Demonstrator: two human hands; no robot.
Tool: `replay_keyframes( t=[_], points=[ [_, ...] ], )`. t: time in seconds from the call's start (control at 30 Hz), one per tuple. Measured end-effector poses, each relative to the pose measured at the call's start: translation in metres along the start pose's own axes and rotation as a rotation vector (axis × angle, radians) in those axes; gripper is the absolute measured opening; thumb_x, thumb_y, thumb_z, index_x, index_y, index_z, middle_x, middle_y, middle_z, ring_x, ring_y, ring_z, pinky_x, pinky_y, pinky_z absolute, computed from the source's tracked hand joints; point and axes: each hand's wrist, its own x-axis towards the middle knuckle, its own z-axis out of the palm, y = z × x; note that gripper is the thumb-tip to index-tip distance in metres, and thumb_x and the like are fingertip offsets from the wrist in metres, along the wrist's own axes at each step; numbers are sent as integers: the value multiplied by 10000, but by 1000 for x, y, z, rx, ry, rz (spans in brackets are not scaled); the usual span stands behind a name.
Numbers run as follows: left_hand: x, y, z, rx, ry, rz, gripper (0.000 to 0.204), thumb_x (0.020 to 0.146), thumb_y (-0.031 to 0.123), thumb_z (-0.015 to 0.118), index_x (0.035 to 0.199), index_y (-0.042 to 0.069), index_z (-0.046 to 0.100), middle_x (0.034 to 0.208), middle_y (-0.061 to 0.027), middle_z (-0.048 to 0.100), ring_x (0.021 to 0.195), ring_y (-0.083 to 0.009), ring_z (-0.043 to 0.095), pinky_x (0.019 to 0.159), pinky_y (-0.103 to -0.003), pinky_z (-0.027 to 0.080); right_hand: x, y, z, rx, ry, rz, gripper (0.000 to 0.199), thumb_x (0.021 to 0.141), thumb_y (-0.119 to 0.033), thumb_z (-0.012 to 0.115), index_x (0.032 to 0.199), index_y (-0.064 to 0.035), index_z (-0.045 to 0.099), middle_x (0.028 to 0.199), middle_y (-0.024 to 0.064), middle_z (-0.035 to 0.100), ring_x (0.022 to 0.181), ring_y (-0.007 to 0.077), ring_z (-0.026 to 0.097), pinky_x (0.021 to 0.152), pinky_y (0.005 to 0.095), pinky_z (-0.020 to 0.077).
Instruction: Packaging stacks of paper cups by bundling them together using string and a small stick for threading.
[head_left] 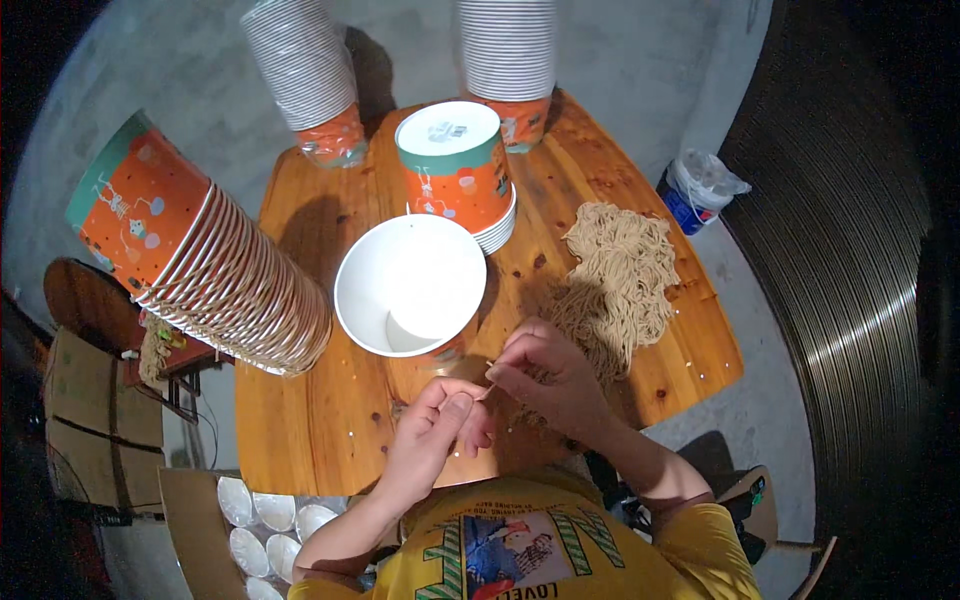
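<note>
Tangled tan cord heap (625,275) is risking snags by overlapping itself — left hand (438,425) and right hand (553,380) are pinching fingers together, contents unclear.

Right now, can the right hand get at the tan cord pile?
Probably yes: the right hand is beside the tan cord pile, nothing visibly between, though its pinched grip would likely have to open first.

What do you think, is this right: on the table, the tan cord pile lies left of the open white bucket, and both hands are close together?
The side is wrong: the head view shows the tan cord pile right of the open white bucket on the table. The left hand and right hand are close together.
</note>
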Motion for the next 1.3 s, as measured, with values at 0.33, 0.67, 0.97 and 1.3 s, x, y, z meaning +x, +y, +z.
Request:
replay_keyframes(
  t=[0.33,0.67,0.97,1.3],
  points=[
    [-12,7,1,413,73,129,158,968,107,443,1082,21,377,812,-70,555,647,-117,533,615,-249,457,-5,-9,13,-52,-95,-221,362,827,-171,658,1127,-80,479,1024,134,523,897,251,541,778,357,447],
    [-10,36,-9,507,116,209,236,922,115,542,1072,8,393,871,-86,571,706,-140,568,604,-267,474,-12,-4,27,30,-199,-89,242,856,-210,641,1011,-47,552,829,96,573,675,175,556,628,297,461],
    [25,87,-39,1493,-60,431,199,779,33,592,977,21,579,890,-100,547,939,-279,517,839,-364,389,7,9,16,82,97,78,61,866,-78,576,891,-23,571,928,97,608,801,167,583,704,277,462],
    [42,101,-47,1211,-73,386,180,779,50,602,943,-4,552,885,-131,572,869,-314,563,759,-375,452,30,10,37,55,167,-127,75,826,-34,605,883,-23,557,1059,129,616,936,217,606,816,319,476]
  ],
)
